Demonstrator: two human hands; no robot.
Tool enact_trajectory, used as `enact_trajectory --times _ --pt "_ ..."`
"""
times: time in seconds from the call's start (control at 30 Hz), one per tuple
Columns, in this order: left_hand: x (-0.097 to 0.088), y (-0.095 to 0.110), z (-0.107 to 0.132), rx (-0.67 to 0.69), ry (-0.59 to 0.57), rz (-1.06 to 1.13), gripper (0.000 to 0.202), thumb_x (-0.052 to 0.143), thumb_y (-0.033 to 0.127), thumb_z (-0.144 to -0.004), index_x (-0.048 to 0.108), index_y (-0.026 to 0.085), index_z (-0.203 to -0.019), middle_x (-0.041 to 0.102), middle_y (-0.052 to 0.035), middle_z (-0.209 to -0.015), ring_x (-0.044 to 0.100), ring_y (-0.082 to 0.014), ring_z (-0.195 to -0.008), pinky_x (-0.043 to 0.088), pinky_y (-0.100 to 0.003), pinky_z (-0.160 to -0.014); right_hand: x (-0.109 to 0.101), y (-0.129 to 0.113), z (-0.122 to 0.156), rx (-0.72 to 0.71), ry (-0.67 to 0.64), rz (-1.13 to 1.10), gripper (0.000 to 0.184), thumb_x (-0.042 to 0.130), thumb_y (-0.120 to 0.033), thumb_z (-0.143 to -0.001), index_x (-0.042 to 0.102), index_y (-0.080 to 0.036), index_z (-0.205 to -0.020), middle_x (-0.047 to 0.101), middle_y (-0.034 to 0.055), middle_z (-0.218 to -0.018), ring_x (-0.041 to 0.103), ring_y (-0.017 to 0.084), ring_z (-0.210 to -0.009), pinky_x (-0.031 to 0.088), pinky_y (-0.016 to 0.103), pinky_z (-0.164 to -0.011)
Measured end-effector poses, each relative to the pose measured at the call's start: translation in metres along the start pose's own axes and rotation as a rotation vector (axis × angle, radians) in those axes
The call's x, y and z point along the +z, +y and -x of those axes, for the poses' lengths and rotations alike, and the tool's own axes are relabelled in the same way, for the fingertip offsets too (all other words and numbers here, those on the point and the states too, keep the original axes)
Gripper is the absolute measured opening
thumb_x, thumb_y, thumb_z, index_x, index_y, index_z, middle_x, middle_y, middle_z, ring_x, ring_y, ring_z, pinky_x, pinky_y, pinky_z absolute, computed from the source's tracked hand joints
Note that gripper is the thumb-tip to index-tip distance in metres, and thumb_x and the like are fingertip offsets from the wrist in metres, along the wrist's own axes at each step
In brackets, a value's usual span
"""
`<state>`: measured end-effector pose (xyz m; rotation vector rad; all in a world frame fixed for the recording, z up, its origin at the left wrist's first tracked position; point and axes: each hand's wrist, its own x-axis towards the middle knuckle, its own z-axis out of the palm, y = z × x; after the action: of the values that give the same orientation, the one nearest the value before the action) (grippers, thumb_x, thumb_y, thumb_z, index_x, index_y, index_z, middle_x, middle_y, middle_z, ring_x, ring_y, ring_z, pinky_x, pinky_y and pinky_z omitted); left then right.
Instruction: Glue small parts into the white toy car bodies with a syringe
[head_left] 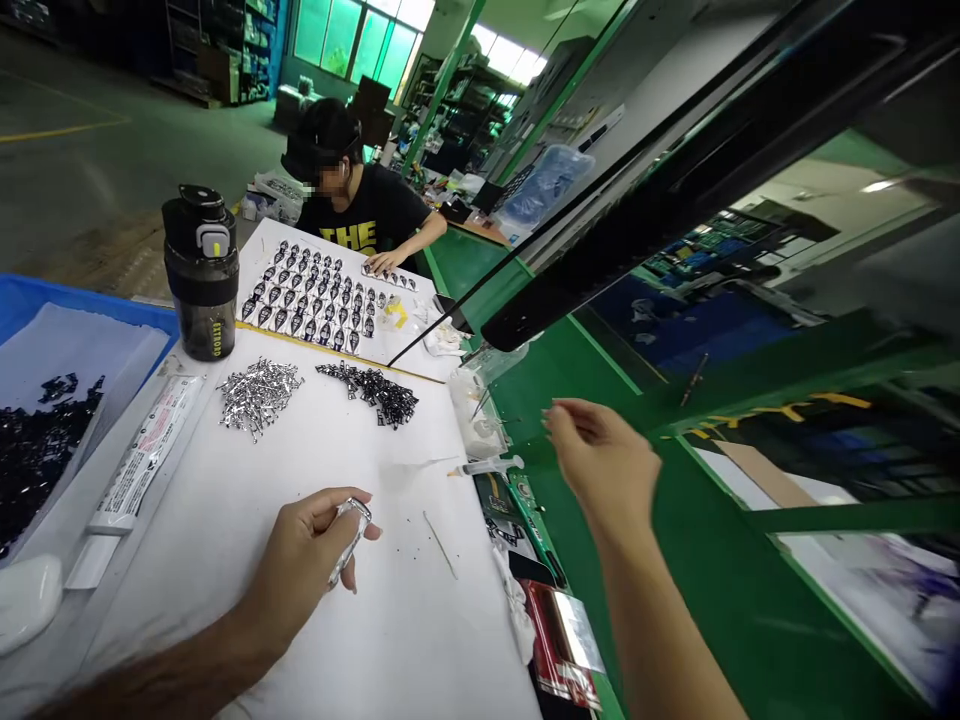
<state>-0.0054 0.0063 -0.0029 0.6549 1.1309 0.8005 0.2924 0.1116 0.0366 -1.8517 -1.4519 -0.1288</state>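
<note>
My left hand (311, 545) is closed around a small shiny silver part (352, 535), held above the white table with thumb and fingers. My right hand (604, 460) is raised off to the right, in front of the green partition, thumb and fingertips together. Whatever it may pinch is too small to make out. Beyond the left hand lie a pile of small silver metal pieces (259, 397) and a pile of small black pieces (375, 393). A thin stick (440, 545) rests on the table between my hands, near several dark specks. A syringe (487, 466) lies at the right edge.
At the far end a co-worker (367, 205) reaches over rows of dark-and-silver parts (307, 300). A dark bottle (201, 280), a white tube (146, 455) and a blue bin (82, 310) of black pieces stand left. A black lamp arm (600, 240) slants overhead.
</note>
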Motion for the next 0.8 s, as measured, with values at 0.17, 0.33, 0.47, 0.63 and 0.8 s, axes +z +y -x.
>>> enact_trajectory --times 0.17,0.33,0.47,0.63,0.8 --pt "0.0 0.002 0.001 -0.003 0.001 -0.002 0.028 0.06 0.037 -0.083 0.069 0.016 -0.1 0.073 -0.0068 -0.088 0.044 -0.0063 -0.045 0.029 -0.025 -0.05 0.034 0.026 -0.009 0.011 -0.147 0.064 0.032 0.06 -0.039 -0.074 0.075 -0.018 -0.091 0.076 0.0093 -0.078 0.073 0.028 -0.082 0.055 0.041 -0.081" --pt "-0.002 -0.001 -0.001 0.019 -0.016 -0.006 0.029 0.061 0.04 -0.084 0.069 0.016 -0.099 0.073 -0.0054 -0.084 0.04 -0.0056 -0.045 0.033 -0.027 -0.052 0.042 0.032 0.002 0.045 -0.065 0.083 0.044 0.053 -0.047 -0.077 0.077 -0.015 -0.094 0.076 0.0142 -0.082 0.072 0.031 -0.082 0.054 0.042 -0.081" --pt "-0.001 -0.001 -0.002 0.013 -0.012 -0.027 0.031 0.061 0.039 -0.082 0.069 0.015 -0.098 0.072 -0.0059 -0.082 0.039 -0.0059 -0.043 0.033 -0.027 -0.052 0.046 0.035 0.0 0.05 -0.004 0.043 0.051 0.048 -0.051 -0.082 0.076 -0.014 -0.104 0.077 0.0139 -0.095 0.072 0.029 -0.092 0.054 0.039 -0.086" --pt "-0.001 0.001 -0.002 0.025 -0.011 -0.019 0.029 0.062 0.039 -0.08 0.07 0.015 -0.095 0.073 -0.0059 -0.081 0.039 -0.0063 -0.043 0.035 -0.028 -0.052 0.045 0.034 0.0 0.053 0.003 0.013 0.05 0.05 -0.052 -0.081 0.078 -0.015 -0.102 0.078 0.0123 -0.093 0.073 0.029 -0.089 0.055 0.038 -0.082" --pt "-0.001 0.002 -0.002 0.012 -0.001 -0.023 0.03 0.061 0.038 -0.08 0.07 0.015 -0.096 0.073 -0.0062 -0.082 0.041 -0.0063 -0.043 0.035 -0.028 -0.052 0.045 0.033 0.001 0.041 0.027 -0.012 0.048 0.054 -0.053 -0.08 0.079 -0.017 -0.097 0.078 0.0115 -0.092 0.073 0.028 -0.083 0.055 0.036 -0.077"
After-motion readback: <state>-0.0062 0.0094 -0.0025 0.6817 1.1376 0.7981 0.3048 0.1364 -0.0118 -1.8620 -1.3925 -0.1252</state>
